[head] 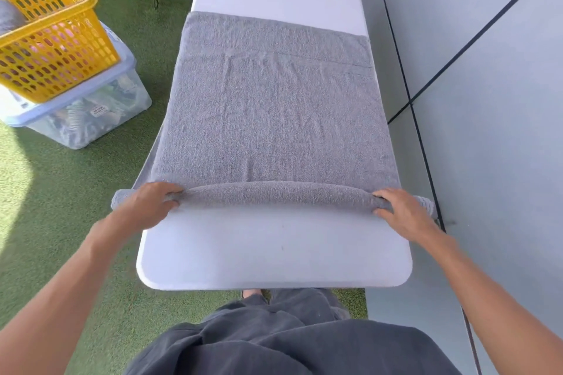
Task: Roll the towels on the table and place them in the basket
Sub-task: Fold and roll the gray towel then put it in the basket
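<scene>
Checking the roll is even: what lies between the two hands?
In the head view, only the rolled edge of the grey towel spans from the left hand to the right hand; each hand grips one end of it.

- Towel (268, 106): grey, plain.
- Counter (274, 246): white.
- Basket (45, 39): yellow, perforated with oval holes.
- Storage box (91, 113): clear, pale blue rim.
- Floor covering (61, 192): green turf.
</scene>
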The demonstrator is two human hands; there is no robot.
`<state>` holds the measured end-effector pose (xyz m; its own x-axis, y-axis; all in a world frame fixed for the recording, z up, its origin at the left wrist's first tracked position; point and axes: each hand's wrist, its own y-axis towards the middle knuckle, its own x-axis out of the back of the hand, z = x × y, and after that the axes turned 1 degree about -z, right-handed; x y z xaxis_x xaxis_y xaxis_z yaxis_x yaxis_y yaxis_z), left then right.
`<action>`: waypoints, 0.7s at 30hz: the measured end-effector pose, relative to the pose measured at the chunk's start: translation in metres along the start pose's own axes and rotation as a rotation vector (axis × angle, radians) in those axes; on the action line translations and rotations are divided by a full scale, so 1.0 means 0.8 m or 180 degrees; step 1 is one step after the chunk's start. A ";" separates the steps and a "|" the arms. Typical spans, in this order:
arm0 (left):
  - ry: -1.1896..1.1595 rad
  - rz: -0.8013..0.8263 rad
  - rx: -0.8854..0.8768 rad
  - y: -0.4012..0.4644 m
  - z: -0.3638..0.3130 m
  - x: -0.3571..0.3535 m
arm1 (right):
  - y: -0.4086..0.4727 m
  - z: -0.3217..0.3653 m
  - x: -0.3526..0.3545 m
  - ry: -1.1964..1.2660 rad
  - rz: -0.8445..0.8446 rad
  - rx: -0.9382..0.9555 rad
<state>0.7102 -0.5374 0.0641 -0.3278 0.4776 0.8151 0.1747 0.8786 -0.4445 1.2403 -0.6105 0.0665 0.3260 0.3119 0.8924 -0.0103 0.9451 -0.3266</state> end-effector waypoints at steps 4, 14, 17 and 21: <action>-0.0401 -0.0120 0.0094 0.015 -0.006 0.015 | 0.022 0.003 0.028 0.0615 0.0133 -0.0244; 0.0319 -0.1463 -0.0607 -0.030 -0.018 -0.060 | -0.002 0.023 -0.029 -0.0505 -0.0724 -0.0068; 0.0227 -0.1396 -0.0372 -0.022 -0.026 -0.051 | 0.010 0.029 -0.016 -0.0381 -0.0623 -0.0142; 0.0100 -0.0985 -0.0313 -0.011 -0.020 -0.024 | 0.013 0.013 -0.002 -0.0287 0.0071 -0.0179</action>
<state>0.7294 -0.5545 0.0583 -0.3508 0.1864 0.9177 0.1606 0.9775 -0.1371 1.2295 -0.6004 0.0651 0.2399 0.3426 0.9084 0.0374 0.9317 -0.3613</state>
